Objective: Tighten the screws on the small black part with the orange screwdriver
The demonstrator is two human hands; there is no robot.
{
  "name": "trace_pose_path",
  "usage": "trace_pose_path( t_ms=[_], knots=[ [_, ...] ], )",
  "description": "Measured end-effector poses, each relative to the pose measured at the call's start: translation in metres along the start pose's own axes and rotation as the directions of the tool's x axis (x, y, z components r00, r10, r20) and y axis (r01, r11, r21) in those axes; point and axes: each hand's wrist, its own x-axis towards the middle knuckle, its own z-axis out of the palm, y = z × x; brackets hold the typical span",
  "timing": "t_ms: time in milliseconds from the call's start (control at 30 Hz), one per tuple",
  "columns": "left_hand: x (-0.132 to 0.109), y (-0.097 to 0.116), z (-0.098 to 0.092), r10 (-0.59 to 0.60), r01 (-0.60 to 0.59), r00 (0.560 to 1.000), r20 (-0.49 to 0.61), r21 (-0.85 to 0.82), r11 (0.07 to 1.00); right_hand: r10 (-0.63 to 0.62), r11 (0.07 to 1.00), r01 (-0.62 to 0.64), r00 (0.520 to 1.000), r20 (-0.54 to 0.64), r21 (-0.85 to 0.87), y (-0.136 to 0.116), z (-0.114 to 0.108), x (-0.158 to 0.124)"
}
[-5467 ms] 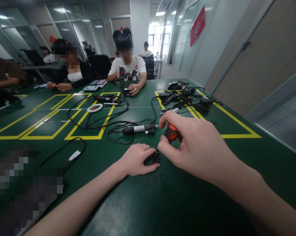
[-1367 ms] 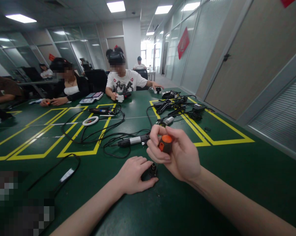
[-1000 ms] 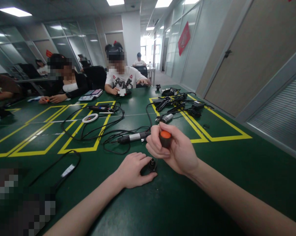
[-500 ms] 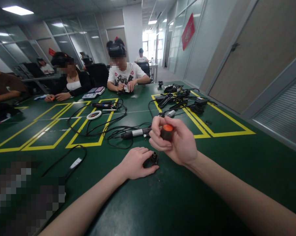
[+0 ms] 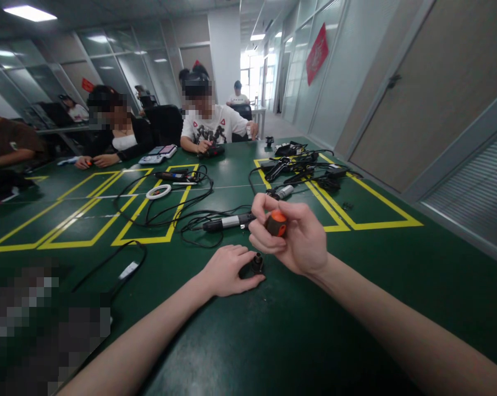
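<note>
My right hand [image 5: 296,236] grips a screwdriver by its stubby dark handle with an orange end [image 5: 277,223]. Most of its shaft is hidden behind my fingers. Low on the green tabletop, my left hand [image 5: 232,270] lies with thumb and fingers around a small black part [image 5: 257,264] that has a short upright tube on a wider base. The part stands on the table just below my right hand. Whether the screwdriver tip touches it cannot be seen.
Ahead lies a silver-and-black pen-shaped tool [image 5: 227,223] with coiled cable. A white ring [image 5: 158,192] is farther left. Black cables and hardware [image 5: 290,165] pile up at the back right, near small dark bits [image 5: 347,206]. A co-worker [image 5: 213,129] sits across the table.
The screwdriver handle has turned and tilted slightly in my right hand. My left hand stays around the black part. Across the table, the co-worker's one hand has moved out to the side.
</note>
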Motion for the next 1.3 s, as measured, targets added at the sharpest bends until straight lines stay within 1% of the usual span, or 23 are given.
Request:
trace_pose_path(
  t_ms=[200, 300, 400, 533, 733, 833, 933, 1067, 1200, 1300],
  knots=[
    [0.0006, 0.0007, -0.0012, -0.006, 0.006, 1.000, 0.004, -0.003, 1.000, -0.031, 0.996, 0.026, 0.998, -0.050, -0.081, -0.0001, 0.0023, 0.0013],
    [0.0009, 0.0011, -0.0015, -0.010, 0.010, 1.000, 0.009, -0.008, 1.000, -0.003, 0.997, -0.002, 0.998, -0.064, -0.082, 0.0004, 0.0026, 0.0027],
    [0.0012, 0.0017, -0.0016, -0.011, 0.011, 1.000, 0.024, -0.008, 1.000, 0.042, 0.998, -0.044, 0.998, -0.047, -0.043, 0.0014, 0.0031, 0.0005],
    [0.0020, 0.0025, -0.0021, -0.018, 0.018, 0.999, 0.034, -0.005, 1.000, 0.036, 0.998, -0.037, 0.999, -0.021, -0.044, 0.0020, 0.0053, -0.0038],
    [0.0048, 0.0045, -0.0030, -0.010, 0.006, 0.998, 0.055, 0.063, 0.998, -0.010, 0.994, 0.000, 0.996, -0.093, -0.105, -0.0009, 0.0053, 0.0010],
    [0.0060, 0.0049, -0.0024, -0.016, 0.012, 0.998, 0.056, 0.086, 0.996, 0.009, 0.995, -0.023, 0.991, -0.137, -0.099, -0.0022, 0.0023, 0.0036],
    [0.0066, 0.0049, -0.0021, -0.022, 0.017, 0.998, 0.056, 0.088, 0.996, 0.037, 0.996, -0.047, 0.991, -0.127, -0.079, -0.0018, 0.0002, 0.0020],
    [0.0062, 0.0045, -0.0028, -0.020, 0.016, 0.998, 0.060, 0.051, 0.999, 0.023, 0.997, -0.030, 0.995, -0.101, -0.070, -0.0001, 0.0017, -0.0029],
    [0.0053, 0.0035, -0.0025, -0.020, 0.019, 0.998, 0.056, 0.011, 1.000, 0.008, 0.995, -0.016, 0.997, -0.077, -0.103, 0.0014, 0.0056, -0.0036],
    [0.0054, 0.0031, -0.0018, -0.021, 0.019, 0.998, 0.058, 0.020, 1.000, -0.003, 0.992, -0.008, 0.997, -0.083, -0.129, 0.0016, 0.0075, -0.0014]
  ],
)
